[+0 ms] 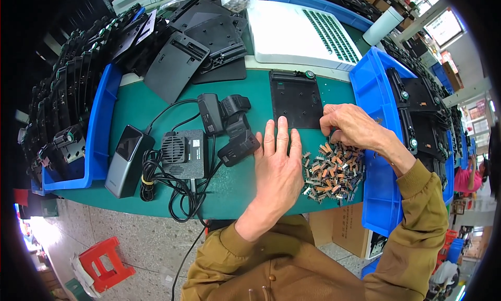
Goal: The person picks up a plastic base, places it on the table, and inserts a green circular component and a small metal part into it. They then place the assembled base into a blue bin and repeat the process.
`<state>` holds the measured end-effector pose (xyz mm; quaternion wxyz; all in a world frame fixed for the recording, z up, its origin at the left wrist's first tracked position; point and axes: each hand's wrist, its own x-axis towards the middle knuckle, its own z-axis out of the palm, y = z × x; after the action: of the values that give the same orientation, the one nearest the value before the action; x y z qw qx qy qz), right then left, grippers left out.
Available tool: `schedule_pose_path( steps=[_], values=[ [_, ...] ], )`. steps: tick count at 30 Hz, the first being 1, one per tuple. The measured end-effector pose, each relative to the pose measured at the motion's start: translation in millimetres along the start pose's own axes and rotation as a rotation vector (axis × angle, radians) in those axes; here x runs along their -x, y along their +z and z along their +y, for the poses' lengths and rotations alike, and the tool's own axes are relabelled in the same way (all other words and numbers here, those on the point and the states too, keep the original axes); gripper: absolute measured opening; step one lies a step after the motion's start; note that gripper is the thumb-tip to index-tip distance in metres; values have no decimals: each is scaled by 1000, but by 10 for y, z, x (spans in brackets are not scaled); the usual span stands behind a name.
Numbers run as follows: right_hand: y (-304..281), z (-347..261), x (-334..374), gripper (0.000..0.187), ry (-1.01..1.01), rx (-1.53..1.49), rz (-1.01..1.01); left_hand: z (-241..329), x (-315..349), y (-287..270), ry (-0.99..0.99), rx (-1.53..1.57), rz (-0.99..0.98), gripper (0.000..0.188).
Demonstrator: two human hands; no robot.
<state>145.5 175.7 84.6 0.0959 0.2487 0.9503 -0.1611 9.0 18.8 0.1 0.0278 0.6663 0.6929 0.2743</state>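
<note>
A flat black plastic panel (296, 100) lies on the green table in front of me, with a raised bar and a round greenish part along its far edge. My left hand (279, 165) rests flat and open, its fingertips at the panel's near edge. At the panel's right near corner, my right hand (355, 126) has its fingers curled together in a pinch; what they hold, if anything, is hidden. Just below it lies a heap of small electronic components (334, 173), metal with orange-brown and black parts. The right hand overlaps the far side of this heap.
Blue bins with black panels stand left (104, 123) and right (378, 196). Black panels (177, 66) are piled behind. A white tray (282, 34) holds rows of small parts. A power bank (128, 160), grey box (185, 155), black device (237, 147) and cables sit left.
</note>
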Motion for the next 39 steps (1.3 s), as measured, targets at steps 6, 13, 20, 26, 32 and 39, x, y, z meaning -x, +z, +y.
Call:
schedule_pose_path(
  steps=[6, 13, 20, 26, 32, 39],
  values=[
    [14, 119, 19, 15, -28, -81, -15, 4, 1, 3, -4, 3, -1, 48],
    [-102, 13, 27, 11, 101, -242, -35, 3, -3, 3, -5, 0, 3, 47],
    [-106, 8, -7, 22, 161, -406, 43, 7, 3, -11, -7, 4, 10, 47],
    [-74, 79, -34, 24, 197, -629, 64, 17, 5, -1, -3, 15, 26, 47],
    [-92, -29, -67, 25, 278, -735, 97, 15, -1, -22, -5, 29, 34, 46],
    [-49, -25, -87, 23, 321, -720, 162, 13, -7, -26, -2, 50, 51, 47]
  ],
)
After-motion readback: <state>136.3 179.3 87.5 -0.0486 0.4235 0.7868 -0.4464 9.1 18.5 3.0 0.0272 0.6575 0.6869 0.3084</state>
